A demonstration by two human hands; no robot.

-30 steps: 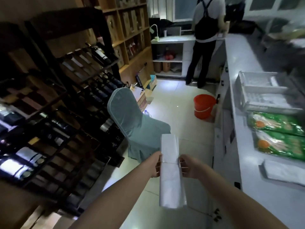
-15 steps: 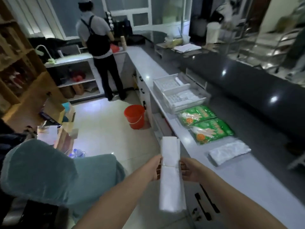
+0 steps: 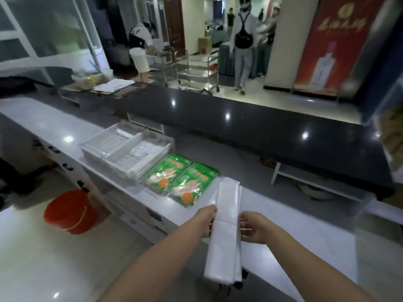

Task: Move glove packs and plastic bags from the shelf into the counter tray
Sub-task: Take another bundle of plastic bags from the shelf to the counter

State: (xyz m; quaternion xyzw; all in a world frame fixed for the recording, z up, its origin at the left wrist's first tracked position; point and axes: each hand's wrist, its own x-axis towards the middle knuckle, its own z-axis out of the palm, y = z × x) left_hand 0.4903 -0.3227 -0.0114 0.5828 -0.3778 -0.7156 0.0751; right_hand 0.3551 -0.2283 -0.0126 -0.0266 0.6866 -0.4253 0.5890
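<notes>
Your left hand point(image 3: 206, 221) and right hand point(image 3: 254, 228) each keep a grip pinched on one side of the folded stack of plastic bags point(image 3: 226, 238), held over the near edge of the white surface point(image 3: 54, 127). Two green glove packs point(image 3: 166, 176) lie there side by side, just beside the tray point(image 3: 102, 154), which seems to hold clear bags.

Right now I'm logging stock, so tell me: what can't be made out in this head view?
- Stack of plastic bags: the number of bags, because the layers blur together.
- Left hand and right hand: the fingertips, hidden by the stack.
- Tray: the white contents, too blurred to identify.
- Glove packs: the print, too small and blurred to read.
</notes>
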